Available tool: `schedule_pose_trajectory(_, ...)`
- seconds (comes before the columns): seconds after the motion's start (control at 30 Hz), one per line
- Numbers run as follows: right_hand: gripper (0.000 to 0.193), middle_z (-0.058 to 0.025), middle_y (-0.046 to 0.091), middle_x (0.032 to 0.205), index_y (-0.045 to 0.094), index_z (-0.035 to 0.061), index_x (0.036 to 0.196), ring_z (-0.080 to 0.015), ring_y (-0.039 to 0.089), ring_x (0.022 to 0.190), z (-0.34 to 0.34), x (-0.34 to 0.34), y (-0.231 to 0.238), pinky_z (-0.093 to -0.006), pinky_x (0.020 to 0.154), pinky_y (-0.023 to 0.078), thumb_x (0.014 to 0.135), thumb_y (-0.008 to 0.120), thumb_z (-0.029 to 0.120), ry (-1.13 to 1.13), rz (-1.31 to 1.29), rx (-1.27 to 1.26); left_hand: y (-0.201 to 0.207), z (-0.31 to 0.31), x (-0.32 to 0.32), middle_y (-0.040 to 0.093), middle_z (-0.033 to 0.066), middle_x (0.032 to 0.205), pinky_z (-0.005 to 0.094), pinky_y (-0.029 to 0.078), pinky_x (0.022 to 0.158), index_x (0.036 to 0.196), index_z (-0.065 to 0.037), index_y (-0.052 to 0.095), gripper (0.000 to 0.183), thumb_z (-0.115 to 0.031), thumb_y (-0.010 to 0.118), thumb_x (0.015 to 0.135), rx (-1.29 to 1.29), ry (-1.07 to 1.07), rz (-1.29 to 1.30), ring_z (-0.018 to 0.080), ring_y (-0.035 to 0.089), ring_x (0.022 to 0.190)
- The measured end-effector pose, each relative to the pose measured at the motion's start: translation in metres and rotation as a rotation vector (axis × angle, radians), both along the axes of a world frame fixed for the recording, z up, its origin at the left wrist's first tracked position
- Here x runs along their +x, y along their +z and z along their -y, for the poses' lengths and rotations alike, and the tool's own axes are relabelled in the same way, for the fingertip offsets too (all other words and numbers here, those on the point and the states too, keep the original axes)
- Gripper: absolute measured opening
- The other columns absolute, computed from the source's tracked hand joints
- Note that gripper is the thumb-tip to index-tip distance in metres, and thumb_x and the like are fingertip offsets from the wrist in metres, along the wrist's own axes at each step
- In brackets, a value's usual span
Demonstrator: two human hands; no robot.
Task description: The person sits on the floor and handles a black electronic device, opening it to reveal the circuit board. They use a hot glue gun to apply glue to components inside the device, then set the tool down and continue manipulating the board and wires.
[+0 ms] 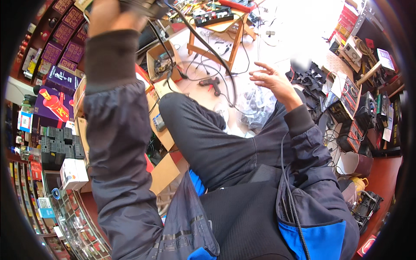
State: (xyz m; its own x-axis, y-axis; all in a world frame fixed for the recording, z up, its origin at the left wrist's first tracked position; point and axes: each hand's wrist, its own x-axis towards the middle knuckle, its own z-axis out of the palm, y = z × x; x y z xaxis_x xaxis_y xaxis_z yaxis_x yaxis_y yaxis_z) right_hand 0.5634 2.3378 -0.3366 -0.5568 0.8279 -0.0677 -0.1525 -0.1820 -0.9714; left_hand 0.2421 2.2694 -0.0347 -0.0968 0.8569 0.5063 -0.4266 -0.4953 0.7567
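My left hand [111, 19] is raised at the upper left, smeared by motion and partly cut off by the frame's top edge. Right beside it is a blurred dark object [145, 6] with black cables [197, 37] trailing down from it; whether my fingers hold it cannot be made out. My right hand [277, 84] hovers above my right knee, fingers spread and nothing in them. Below that hand lies a clear plastic bag [255, 106]. On the floor between the hands is a black and red pistol-shaped tool [211, 85].
A wooden stool [236, 41] loaded with tools stands ahead. Open cardboard boxes [164, 173] sit by my left knee. Shelves with purple boxes [52, 52] line the left. Black scraps [310, 82] and electronic devices [342, 95] crowd the right. Loose cables cross the floor.
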Motion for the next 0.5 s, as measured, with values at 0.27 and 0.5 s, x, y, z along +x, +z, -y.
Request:
schedule_pose_trajectory(0.27, 0.066, -0.0176, 0.068, 0.132, 0.048, 0.0041, 0.153, -0.023, 0.07, 0.115, 0.016, 0.046, -0.005, -0.0337, 0.097, 0.055, 0.096, 0.077, 0.02, -0.122, 0.053, -0.088, -0.098, -0.003, 0.102, 0.074, 0.0105, 0.107, 0.044, 0.062, 0.09, 0.113, -0.003, 0.068, 0.021, -0.014, 0.071, 0.095, -0.278, -0.328, 0.308, 0.0274, 0.074, 0.097)
schedule_pose_trajectory(0.5, 0.06, -0.0119, 0.065, 0.122, 0.05, -0.0008, 0.15, -0.0218, 0.068, 0.112, 0.015, 0.074, -0.035, -0.0349, 0.096, 0.059, 0.098, 0.073, 0.016, -0.231, 0.025, -0.177, -0.201, 0.007, 0.143, 0.074, 0.0109, 0.106, 0.0413, 0.064, 0.084, 0.12, 0.001, 0.066, 0.031, -0.001, 0.073, 0.091, -0.571, -0.233, 0.437, 0.0239, 0.075, 0.091)
